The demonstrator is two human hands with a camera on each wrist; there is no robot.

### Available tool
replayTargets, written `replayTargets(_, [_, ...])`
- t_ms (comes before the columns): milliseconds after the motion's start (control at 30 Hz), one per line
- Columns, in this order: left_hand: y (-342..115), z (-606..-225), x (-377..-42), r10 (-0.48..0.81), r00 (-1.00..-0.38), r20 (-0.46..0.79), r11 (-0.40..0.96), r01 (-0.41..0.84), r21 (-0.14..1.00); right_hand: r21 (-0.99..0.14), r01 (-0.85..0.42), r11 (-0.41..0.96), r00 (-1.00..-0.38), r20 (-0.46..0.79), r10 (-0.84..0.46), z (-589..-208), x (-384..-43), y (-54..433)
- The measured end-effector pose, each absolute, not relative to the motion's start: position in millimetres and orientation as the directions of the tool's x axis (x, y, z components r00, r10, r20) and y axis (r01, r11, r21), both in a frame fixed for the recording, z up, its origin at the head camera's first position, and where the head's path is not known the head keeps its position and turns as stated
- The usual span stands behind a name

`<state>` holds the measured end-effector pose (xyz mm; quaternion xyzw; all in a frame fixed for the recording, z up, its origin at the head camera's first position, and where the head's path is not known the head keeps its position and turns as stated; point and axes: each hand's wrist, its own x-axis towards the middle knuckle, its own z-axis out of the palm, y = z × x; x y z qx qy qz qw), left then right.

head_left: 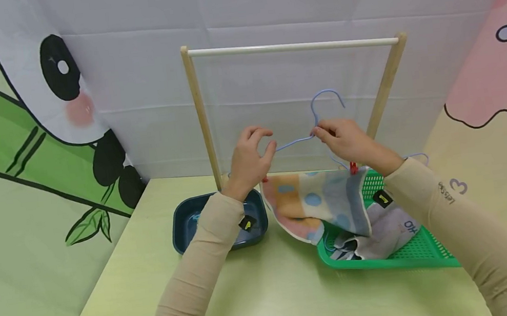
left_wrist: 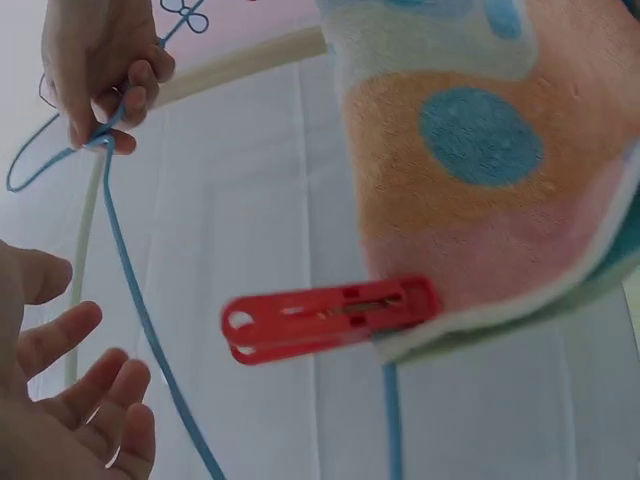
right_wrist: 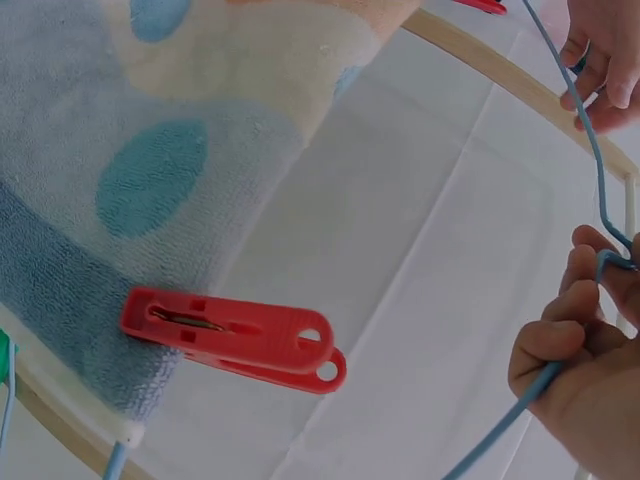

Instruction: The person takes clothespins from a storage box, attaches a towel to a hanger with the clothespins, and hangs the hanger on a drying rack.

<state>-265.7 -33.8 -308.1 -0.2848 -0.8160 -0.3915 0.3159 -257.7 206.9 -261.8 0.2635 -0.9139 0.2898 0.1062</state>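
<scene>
My right hand [head_left: 346, 140] pinches a blue wire hanger [head_left: 295, 141] at its neck, just below the hook. From the hanger hangs a colourful towel [head_left: 312, 200] with orange, cream and blue patches and blue spots. One red clothespin [left_wrist: 330, 315] clips the towel's pink corner, and another red clothespin [right_wrist: 230, 335] grips its blue end. With fingers spread and loosely bent, my left hand [head_left: 254, 160] is beside the hanger's left shoulder and holds nothing. The towel's lower part overlaps the basket's left end in the head view.
Behind the hands stands a wooden rack with a white rod [head_left: 293, 46]. A green basket [head_left: 385, 263] at right contains a greyish cloth [head_left: 389, 234]. Left of the towel, a dark blue basin [head_left: 182, 232] sits on the pale table [head_left: 269, 305], partly hidden by the left forearm.
</scene>
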Motion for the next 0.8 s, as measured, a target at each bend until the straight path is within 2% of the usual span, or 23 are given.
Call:
replayTargets(133, [-39.4,-310.7,-267.4,0.251,-0.721,0.646,0.557,0.653,0.513,-0.429,-0.580,0.692,-0.809,0.401,-0.430,-263.1,-259.5,204.7])
replayTargets(333, [-42.1,-313.4,-266.8,0.290,-0.783,0.550,0.535,0.609,0.586,-0.390,-0.603,0.696,-0.784,0.452,-0.425,-264.0,-262.0,201.0])
replayTargets(433, [-41.3,-313.7,-267.1,0.307,-0.777,0.550,0.523,0.621,0.585,-0.389,-0.606,0.694,-0.774,0.488,-0.402,-263.4,-262.9,200.4])
replayTargets(600, [-40.0,-313.3,-270.2,0.327,-0.705,0.629,0.543,0.685,0.485,-0.366,-0.635,0.680,-0.731,0.569,-0.376,-259.1,-264.9,199.4])
replayTargets(800, [-39.7,-308.2,-270.2,0.276,-0.670,0.689,0.534,0.703,0.470,-0.330,-0.646,0.688,-0.703,0.608,-0.369,-252.8,-267.7,196.4])
